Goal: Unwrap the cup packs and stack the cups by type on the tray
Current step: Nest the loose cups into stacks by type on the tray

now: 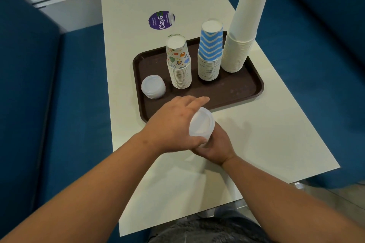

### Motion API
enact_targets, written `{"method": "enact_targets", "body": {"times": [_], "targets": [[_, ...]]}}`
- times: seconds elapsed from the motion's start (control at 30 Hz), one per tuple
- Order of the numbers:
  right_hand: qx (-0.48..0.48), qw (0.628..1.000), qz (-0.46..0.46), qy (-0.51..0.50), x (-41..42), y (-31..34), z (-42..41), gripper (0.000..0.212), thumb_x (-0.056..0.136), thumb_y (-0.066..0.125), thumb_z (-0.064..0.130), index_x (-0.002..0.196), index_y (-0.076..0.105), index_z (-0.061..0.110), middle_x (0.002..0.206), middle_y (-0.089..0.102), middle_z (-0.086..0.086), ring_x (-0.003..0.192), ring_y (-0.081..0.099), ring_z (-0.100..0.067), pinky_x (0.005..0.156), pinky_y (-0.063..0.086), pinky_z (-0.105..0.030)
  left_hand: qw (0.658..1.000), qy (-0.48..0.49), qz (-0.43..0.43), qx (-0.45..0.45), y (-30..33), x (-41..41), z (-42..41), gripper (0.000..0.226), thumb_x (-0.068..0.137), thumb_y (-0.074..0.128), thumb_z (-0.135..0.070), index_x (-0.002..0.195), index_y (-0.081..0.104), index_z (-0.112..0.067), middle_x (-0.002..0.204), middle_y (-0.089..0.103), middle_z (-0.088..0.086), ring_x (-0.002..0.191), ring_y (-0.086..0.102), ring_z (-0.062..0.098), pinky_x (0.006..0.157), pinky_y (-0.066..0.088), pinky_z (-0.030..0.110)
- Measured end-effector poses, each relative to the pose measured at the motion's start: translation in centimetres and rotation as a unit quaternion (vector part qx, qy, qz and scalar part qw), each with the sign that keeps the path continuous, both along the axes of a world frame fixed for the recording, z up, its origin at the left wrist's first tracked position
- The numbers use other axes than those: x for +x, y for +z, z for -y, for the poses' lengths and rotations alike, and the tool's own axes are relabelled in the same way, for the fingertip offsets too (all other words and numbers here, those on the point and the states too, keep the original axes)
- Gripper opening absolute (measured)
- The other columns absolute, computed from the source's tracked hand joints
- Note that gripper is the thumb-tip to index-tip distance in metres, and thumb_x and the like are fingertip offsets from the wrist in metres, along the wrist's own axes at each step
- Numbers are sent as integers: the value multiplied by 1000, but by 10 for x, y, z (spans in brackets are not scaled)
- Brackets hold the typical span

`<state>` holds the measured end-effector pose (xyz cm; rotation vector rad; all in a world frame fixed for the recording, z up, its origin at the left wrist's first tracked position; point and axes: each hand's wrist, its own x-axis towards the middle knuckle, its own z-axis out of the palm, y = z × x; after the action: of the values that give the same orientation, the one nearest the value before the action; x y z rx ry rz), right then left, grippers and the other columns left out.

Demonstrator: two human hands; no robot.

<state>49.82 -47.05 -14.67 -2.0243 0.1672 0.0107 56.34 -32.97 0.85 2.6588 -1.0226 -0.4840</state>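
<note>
White table, 1 tray, 3 cup stacks

The left hand covers the side of the translucent cup stack and the near edge of the tray. The right hand lies partly behind the stack; its fingers are hidden. Small print on the purple sticker is unreadable, with one patch blurred. The desk is cut off by the upper frame edge.
</note>
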Motion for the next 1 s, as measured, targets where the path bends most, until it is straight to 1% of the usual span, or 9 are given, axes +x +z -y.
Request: {"method": "enact_targets", "body": {"times": [0.13,0.27,0.37,0.5,0.63,0.77,0.87,0.93,1.0], "targets": [[4,1000,-1,0,1,-3,0,75,60,74,57,128,49,39,119,58,22,105,52,10,83,36,0,1000,-4,-14,5,-2,-1,2,94,73,73,-51,151,23,-35,147,40,-8,130,38,14,108,30,28],[-1,1000,-2,3,1,-3,0,71,61,73,58,125,45,45,116,57,24,103,51,16,81,37,0,1000,-3,-13,8,-2,-1,2,92,74,73,-50,150,24,-34,145,42,-7,127,40,15,106,31,26],[3,1000,2,1,1,-2,-1,70,61,72,60,124,44,47,116,58,25,105,53,11,83,38,-3,1000,7,-18,-1,-2,-1,1,92,74,73,-51,150,24,-35,146,41,-8,128,39,14,106,31,26],[6,1000,9,2,1,3,-1,69,60,71,60,122,43,48,113,53,33,104,50,19,82,37,0,1000,15,-24,-10,-2,-2,-1,92,74,73,-50,150,24,-35,146,41,-9,130,39,14,108,34,31],[6,1000,11,8,1,2,-1,72,60,72,60,125,44,45,115,57,24,105,53,14,83,40,-4,1000,18,-20,-16,-4,-3,-4,89,76,72,-49,150,24,-35,148,40,-10,132,38,13,108,33,30],[7,1000,9,12,1,0,0,75,61,74,60,128,50,36,119,61,18,106,57,1,85,45,-12,999,24,-7,-23,-5,-4,-7,88,76,71,-50,150,25,-35,149,40,-10,133,37,13,109,31,29],[10,1000,10,11,1,3,0,73,61,74,60,126,48,41,118,60,20,105,57,2,83,43,-8,999,26,17,-39,-6,-4,-9,88,74,71,-52,149,28,-33,147,43,-9,132,39,14,110,33,33],[13,1000,10,8,1,5,0,71,61,73,61,125,46,45,117,60,20,105,57,3,83,43,-8,997,27,34,-60,-6,-4,-10,88,72,70,-54,148,33,-30,143,48,-7,130,42,16,109,34,34],[15,1000,8,7,0,6,0,70,60,73,61,123,47,45,115,60,22,103,57,4,82,43,-8,994,32,53,-91,-4,-5,-12,88,68,68,-55,145,39,-27,138,53,-6,127,46,17,106,35,35]]}}
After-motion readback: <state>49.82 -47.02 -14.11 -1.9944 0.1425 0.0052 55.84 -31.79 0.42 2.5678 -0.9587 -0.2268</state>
